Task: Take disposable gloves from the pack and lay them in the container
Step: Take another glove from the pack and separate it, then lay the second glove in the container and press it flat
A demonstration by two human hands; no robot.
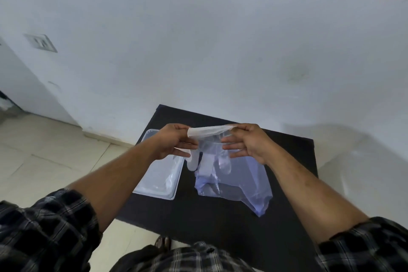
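left hand [176, 141] + right hand [247, 142] pinching glove [207, 139] cuff above pack [238, 185]; container [159, 180] left of pack | laying pending

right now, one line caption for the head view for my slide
Both hands, left hand and right hand, stretch a clear glove above the pack, beside the container.

glove [209, 131]: thin translucent plastic film | container [159, 181]: glossy clear plastic | table [220, 223]: matt black
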